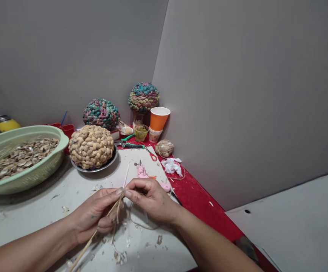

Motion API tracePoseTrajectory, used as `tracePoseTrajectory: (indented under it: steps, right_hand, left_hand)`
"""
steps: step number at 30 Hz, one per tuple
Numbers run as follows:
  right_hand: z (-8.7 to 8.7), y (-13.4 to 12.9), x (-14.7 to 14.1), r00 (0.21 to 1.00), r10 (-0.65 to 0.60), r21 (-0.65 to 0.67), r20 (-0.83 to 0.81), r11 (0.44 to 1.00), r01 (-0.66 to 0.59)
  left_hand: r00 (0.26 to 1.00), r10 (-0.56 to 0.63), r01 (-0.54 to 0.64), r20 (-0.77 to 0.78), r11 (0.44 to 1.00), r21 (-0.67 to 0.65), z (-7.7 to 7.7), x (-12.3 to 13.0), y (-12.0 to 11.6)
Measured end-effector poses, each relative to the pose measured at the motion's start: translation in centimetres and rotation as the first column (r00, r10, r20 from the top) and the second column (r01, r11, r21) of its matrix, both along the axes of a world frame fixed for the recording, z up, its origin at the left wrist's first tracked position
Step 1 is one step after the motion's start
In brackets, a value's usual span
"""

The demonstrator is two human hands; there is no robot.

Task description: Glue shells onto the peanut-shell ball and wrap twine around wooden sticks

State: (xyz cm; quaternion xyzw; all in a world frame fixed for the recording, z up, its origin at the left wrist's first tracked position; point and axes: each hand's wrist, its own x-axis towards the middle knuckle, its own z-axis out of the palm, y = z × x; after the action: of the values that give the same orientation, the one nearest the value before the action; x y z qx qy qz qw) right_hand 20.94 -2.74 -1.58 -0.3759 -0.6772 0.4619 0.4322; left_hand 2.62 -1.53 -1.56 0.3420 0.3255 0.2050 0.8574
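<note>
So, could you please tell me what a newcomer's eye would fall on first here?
Probably the pale nubbly ball on a metal dish, left of centre, with two multicoloured balls farther back. The big pale green basket of brown flakes at the far left would likely come next. In front, the left grip and right grip meet at a thin stick.

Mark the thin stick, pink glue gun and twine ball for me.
Thin stick [84, 248], head view, its lower length.
Pink glue gun [142, 172], head view, its body.
Twine ball [164, 149], head view, its middle.
</note>
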Motion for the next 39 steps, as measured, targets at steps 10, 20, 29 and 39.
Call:
tracePoseTrajectory:
  steps: [10,20,29,39]
  right_hand:
    - [0.5,-0.1,1.3,0.998,-0.001,-0.09,0.063,0.996,0.007]
    - [0.9,-0.3,2.0,0.984,-0.023,0.056,0.175,0.998,0.013]
    - [1.5,-0.8,2.3,0.97,-0.027,0.204,0.241,0.979,-0.024]
    - [1.2,-1.3,1.9,0.933,-0.025,0.349,0.36,0.931,-0.11]
  left_hand:
    - [0.996,0.078,-0.08,0.034,0.994,0.076,-0.2,-0.2,0.0]
    - [0.997,0.053,-0.058,0.052,0.993,0.099,0.1,-0.1,0.2]
    - [0.994,0.076,-0.055,-0.081,0.969,0.243,-0.2,-0.3,0.0]
    - [0.969,0.054,0.041,-0.242,0.928,0.371,-0.8,0.0,-0.5]
